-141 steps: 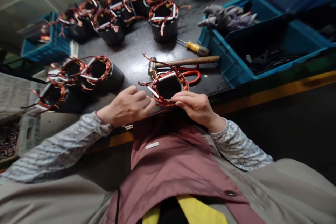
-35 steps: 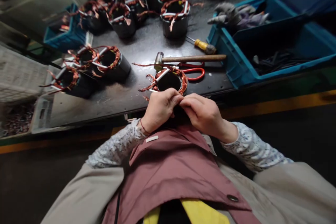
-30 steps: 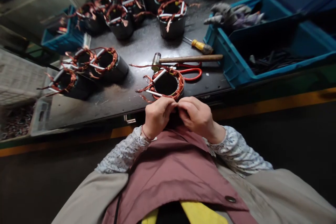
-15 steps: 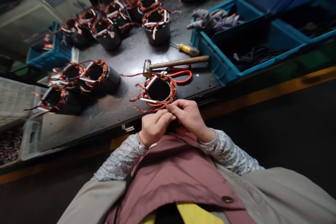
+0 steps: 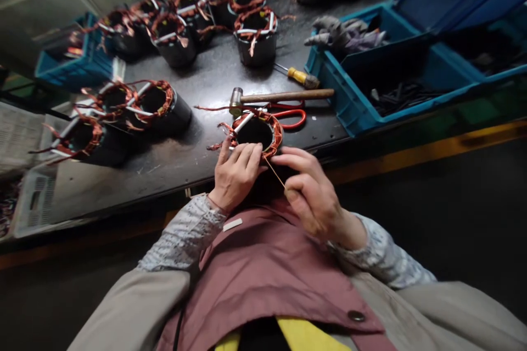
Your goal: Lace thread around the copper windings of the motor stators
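Note:
A stator (image 5: 279,130) stands near the bench's front edge, a black cylinder ringed with copper windings and white sleeves. My left hand (image 5: 237,175) grips its near rim, fingers laid over the windings and covering part of them. From that rim a thin yellowish cord (image 5: 275,171) runs taut toward me. Its end is pinched between the thumb and a bent finger of my right hand (image 5: 310,189), whose forefinger reaches toward the stator's side. Just behind the stator lie a hammer (image 5: 284,96) with a wooden handle and red-handled scissors (image 5: 294,119).
A yellow screwdriver (image 5: 303,78) lies beside a blue divided bin (image 5: 349,104) with gloves (image 5: 349,33) and dark strips. More stators (image 5: 256,48) crowd the back, and several stand at left (image 5: 175,115). A white crate (image 5: 35,205) is at the left edge.
My hands have moved apart. The left has shifted onto the stator's rim; the right has drawn back toward me and right, stretching the cord. The view has shifted slightly.

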Motion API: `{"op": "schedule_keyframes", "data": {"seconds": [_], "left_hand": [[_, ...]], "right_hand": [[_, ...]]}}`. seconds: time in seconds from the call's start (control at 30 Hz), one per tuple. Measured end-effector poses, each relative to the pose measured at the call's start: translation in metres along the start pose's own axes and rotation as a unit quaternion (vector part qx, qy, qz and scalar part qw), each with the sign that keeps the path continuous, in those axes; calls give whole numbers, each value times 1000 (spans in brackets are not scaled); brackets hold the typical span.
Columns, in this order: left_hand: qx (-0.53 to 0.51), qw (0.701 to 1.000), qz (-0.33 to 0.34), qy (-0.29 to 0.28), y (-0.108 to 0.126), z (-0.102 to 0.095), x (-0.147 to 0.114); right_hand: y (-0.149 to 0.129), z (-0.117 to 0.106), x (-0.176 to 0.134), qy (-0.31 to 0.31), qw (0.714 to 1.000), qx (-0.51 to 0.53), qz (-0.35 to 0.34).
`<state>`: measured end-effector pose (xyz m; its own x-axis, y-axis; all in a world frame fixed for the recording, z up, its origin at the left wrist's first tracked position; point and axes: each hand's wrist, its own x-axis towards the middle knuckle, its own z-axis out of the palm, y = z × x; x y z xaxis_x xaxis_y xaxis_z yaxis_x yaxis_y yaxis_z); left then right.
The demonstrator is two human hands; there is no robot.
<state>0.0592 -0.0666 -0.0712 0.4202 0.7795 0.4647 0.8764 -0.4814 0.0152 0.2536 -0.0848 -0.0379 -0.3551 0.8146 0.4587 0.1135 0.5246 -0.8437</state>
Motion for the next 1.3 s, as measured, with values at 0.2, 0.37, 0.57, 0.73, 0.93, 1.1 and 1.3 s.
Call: {"op": "schedule_keyframes", "data": {"seconds": [0.2,0.37,0.57,0.73,0.93,1.1,1.3], "left_hand": [[-25,999,-36,-2,5,8,0],[-21,998,-51,7,1,5,3],[-49,983,170,47,-23,-4,10],[-115,977,177,31,-31,-11,17],[-93,975,197,-48,-32,-18,22],[-99,970,213,-60,-36,-23,28],[-35,978,166,-118,-36,-34,25]], "right_hand": [[-6,37,-3,36,910,329,249],[-7,50,-23,56,894,360,260],[-17,36,-7,47,865,443,230],[-15,32,-8,68,846,479,222],[-11,24,-12,80,804,537,242],[-8,21,-12,109,791,544,259],[4,13,-13,117,844,494,172]]}}
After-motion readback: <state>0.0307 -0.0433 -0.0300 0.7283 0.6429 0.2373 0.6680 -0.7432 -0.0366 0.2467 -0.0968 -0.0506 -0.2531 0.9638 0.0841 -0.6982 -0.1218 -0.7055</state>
